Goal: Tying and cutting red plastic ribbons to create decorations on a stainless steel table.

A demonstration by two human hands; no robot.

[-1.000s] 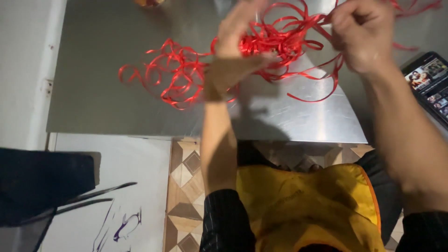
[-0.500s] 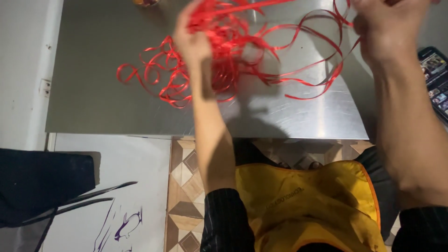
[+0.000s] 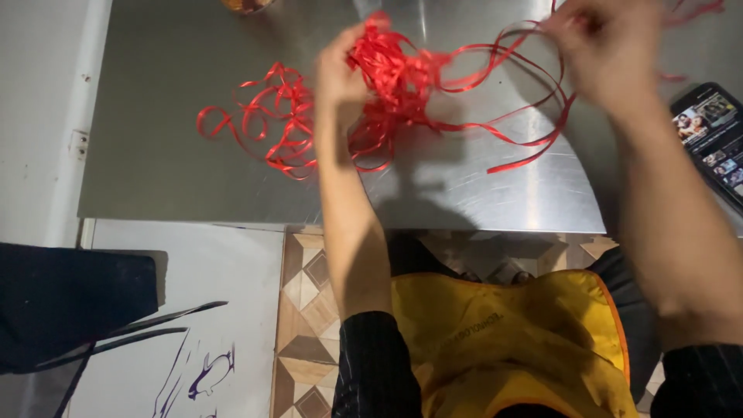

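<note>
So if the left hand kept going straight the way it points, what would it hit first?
Probably more of the red ribbon that the left hand already grips, then the bare steel table; depth is hard to judge.

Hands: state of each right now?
Left hand: closed on the red ribbon tangle.
Right hand: fingers pinched on ribbon strands, pulled out to the side.

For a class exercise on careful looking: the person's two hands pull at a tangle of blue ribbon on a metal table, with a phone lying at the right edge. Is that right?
Not quite. The ribbon is red, not blue, as the head view shows. The left hand and right hand do pull at it over the metal table, phone at right.
</note>
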